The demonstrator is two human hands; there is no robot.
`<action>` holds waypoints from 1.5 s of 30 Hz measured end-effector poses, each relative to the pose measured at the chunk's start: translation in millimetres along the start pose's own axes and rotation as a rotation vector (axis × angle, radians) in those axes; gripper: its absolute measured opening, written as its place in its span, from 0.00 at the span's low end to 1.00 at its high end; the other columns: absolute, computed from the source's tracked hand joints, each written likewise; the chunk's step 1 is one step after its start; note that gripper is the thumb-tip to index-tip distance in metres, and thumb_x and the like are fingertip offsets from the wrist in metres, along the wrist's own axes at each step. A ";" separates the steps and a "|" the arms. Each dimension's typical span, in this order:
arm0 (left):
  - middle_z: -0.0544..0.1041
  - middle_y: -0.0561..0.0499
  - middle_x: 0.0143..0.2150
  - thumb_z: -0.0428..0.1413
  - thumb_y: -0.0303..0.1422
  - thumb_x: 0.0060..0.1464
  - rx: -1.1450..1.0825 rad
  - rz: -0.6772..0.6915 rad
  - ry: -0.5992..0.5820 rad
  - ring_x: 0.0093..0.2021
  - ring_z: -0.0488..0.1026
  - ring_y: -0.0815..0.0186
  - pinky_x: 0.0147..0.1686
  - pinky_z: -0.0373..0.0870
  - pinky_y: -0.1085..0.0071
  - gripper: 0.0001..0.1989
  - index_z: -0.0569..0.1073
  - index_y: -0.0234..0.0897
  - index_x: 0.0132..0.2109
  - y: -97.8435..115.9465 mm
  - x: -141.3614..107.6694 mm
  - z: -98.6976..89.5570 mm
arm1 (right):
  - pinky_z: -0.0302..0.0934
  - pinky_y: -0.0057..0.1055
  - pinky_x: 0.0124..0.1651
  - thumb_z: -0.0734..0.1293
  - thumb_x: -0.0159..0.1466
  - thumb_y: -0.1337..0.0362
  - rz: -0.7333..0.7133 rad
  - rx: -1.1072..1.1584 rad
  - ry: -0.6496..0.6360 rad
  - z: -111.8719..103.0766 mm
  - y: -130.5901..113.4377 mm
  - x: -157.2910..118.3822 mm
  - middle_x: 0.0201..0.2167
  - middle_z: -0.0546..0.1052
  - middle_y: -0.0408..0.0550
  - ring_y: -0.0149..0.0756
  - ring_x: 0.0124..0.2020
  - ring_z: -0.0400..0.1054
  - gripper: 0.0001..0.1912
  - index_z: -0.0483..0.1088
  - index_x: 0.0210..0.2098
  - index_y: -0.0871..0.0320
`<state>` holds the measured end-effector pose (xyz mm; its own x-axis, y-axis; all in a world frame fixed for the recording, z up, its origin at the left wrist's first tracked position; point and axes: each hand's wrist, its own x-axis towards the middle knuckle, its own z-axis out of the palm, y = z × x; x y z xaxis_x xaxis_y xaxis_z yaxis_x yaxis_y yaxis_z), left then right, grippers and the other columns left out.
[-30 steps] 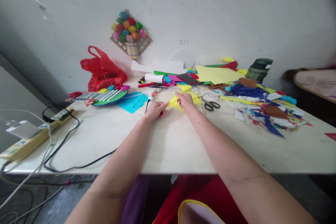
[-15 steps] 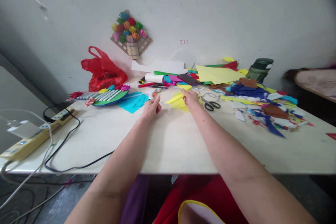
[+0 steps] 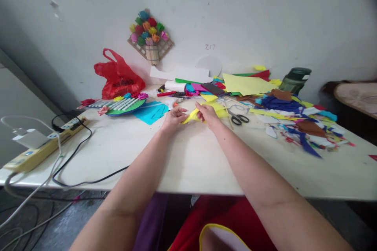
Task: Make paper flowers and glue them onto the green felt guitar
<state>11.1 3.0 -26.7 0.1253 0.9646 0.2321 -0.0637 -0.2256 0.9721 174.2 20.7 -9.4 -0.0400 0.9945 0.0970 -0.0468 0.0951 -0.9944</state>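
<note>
My right hand is closed in a pinch on a narrow folded strip of yellow crepe paper. The strip slants down to the left, where the fingers of my left hand close on its other end. Both hands are just above the tabletop, a short way apart. Beyond my right hand lies a thin yellow crepe paper sheet, partly hidden by that hand. Black-handled scissors rest to the right, with a thin stick near them.
Left are a blue sheet, a green disc with white rolls, a red bag and a power strip with cords. Paper scraps and a dark green bottle are on the right. A glue gun lies behind my left hand.
My left hand has gone from holding nothing visible to gripping the strip's left end. My right hand has shifted slightly left and nearer with the strip.
</note>
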 end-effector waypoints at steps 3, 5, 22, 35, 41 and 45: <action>0.71 0.57 0.20 0.65 0.37 0.36 -0.006 0.019 0.013 0.22 0.68 0.73 0.24 0.62 0.76 0.20 0.69 0.33 0.36 -0.3 0.6 0.2 | 0.47 0.21 0.12 0.71 0.51 0.52 0.070 -0.006 -0.091 2.8 2.3 -1.3 0.10 0.66 0.39 0.22 0.10 0.53 0.19 0.64 0.19 0.60; 0.72 0.56 0.21 0.65 0.36 0.36 0.000 0.021 0.018 0.22 0.68 0.74 0.24 0.62 0.77 0.19 0.69 0.33 0.35 1.8 -0.8 1.6 | 0.46 0.21 0.12 0.73 0.50 0.57 0.087 -0.042 -0.088 5.8 3.9 -1.9 0.09 0.66 0.39 0.21 0.09 0.53 0.18 0.64 0.17 0.61; 0.74 0.54 0.22 0.66 0.38 0.35 0.018 0.004 0.008 0.22 0.70 0.73 0.25 0.67 0.75 0.18 0.71 0.32 0.32 2.2 -1.9 2.4 | 0.41 0.21 0.12 0.69 0.54 0.66 0.039 0.065 0.145 -0.7 -3.8 -2.7 0.06 0.60 0.34 0.20 0.08 0.47 0.19 0.56 0.15 0.58; 0.74 0.53 0.22 0.64 0.35 0.38 0.131 0.035 0.031 0.23 0.67 0.73 0.29 0.65 0.74 0.13 0.79 0.32 0.33 3.2 -3.3 0.1 | 0.40 0.21 0.12 0.67 0.56 0.63 -0.010 0.139 0.174 -8.2 1.6 4.8 0.08 0.61 0.35 0.19 0.08 0.46 0.16 0.59 0.17 0.59; 0.74 0.52 0.22 0.63 0.34 0.39 0.169 0.032 0.015 0.23 0.67 0.73 0.28 0.65 0.75 0.12 0.79 0.31 0.33 6.8 -6.2 2.9 | 0.39 0.21 0.12 0.67 0.55 0.65 -0.012 0.172 0.188 -11.3 -0.6 7.1 0.08 0.61 0.35 0.20 0.08 0.47 0.13 0.61 0.18 0.59; 0.73 0.53 0.21 0.63 0.34 0.39 0.239 0.027 0.022 0.22 0.66 0.73 0.26 0.64 0.76 0.11 0.79 0.32 0.32 9.2 -7.2 3.8 | 0.40 0.21 0.12 0.64 0.58 0.65 -0.008 0.157 0.172 -12.7 -0.9 8.0 0.08 0.62 0.36 0.20 0.08 0.48 0.13 0.61 0.18 0.59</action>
<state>13.4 -6.5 -19.3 0.1050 0.9599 0.2600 0.1694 -0.2749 0.9465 186.5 29.1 -8.2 0.1311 0.9879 0.0827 -0.2021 0.1083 -0.9734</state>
